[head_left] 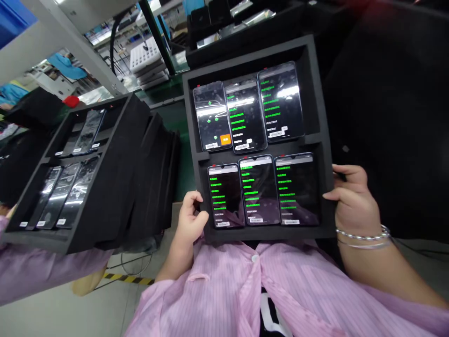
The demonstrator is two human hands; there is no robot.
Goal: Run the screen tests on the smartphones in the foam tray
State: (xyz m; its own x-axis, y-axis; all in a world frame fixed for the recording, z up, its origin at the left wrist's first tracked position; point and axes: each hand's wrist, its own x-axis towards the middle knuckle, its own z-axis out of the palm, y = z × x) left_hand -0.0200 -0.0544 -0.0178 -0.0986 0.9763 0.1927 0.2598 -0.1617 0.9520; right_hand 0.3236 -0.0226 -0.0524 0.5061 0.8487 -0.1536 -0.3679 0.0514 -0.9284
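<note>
A black foam tray (327,154) is held in front of my chest, gripped at its two sides. My left hand (191,217) is closed on its lower left edge, thumb on the rim. On the right edge, my right hand (356,199) pinches the tray between thumb and fingers. Several phones lie in two rows inside. The upper left phone (212,114) shows green arrows and an orange button; the others, such as the lower middle phone (259,189), show lists of green text. White labels sit near the phones' lower ends.
At the left, another black tray (75,241) with several dark-screened phones rests beside a stack of black trays (154,182). A person's purple sleeve (52,269) is below it. White trays (149,61) are stacked behind.
</note>
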